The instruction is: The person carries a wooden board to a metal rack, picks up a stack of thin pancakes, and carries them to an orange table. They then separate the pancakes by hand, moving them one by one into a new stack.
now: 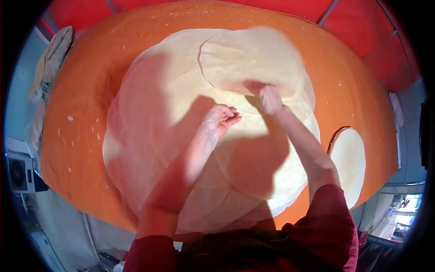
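Broad, thin rounds of pale dough (181, 131) overlap across the middle of the orange table. My right hand (271, 99) is closed at the near edge of an upper dough sheet (253, 59), pinching that edge. The far right side of this sheet is blurred. To the left of it, my left hand (222, 119) hovers over the dough with its fingers curled and slightly apart, and nothing shows between them. Shadows of my arms fall on the dough.
The orange table surface (81, 113) carries small dough flecks. At the right lies a stack of smaller round dough pieces (351, 163). A folded cloth (54, 56) is at the far left edge, with a white appliance (19, 172) below it.
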